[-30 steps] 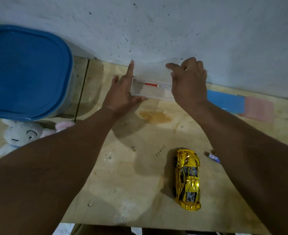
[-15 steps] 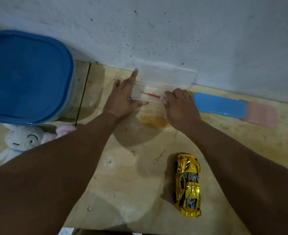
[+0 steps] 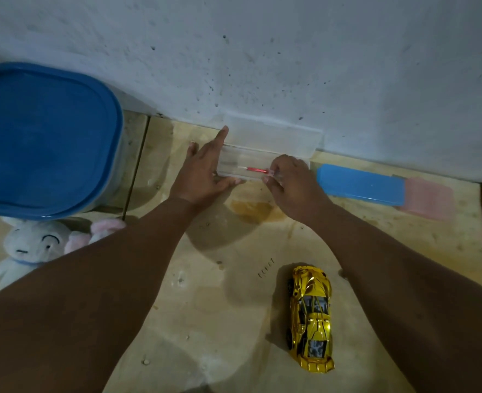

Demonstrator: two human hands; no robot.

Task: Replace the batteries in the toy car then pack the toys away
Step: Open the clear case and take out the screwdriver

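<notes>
A clear plastic case [image 3: 235, 163] lies open against the wall, its lid [image 3: 273, 136] leaning back on the plaster. Inside it lies a small screwdriver [image 3: 255, 169] with a red handle. My left hand [image 3: 203, 171] presses against the case's left end, fingers spread, index pointing up along the side. My right hand [image 3: 289, 180] reaches into the right end with fingertips pinched on the screwdriver's handle. The gold toy car [image 3: 310, 317] stands on its wheels on the wooden board [image 3: 205, 321], near my right forearm.
A big tub with a blue lid [image 3: 41, 140] stands at the left. A white plush bunny [image 3: 28, 248] and a pink plush [image 3: 103, 226] lie below it. A blue box [image 3: 360, 181] and a pink box [image 3: 429, 197] sit along the wall at the right.
My right hand came down from the raised lid into the case and closed its fingertips on the red screwdriver. The lid now leans on the wall. My left hand stayed at the case's left end.
</notes>
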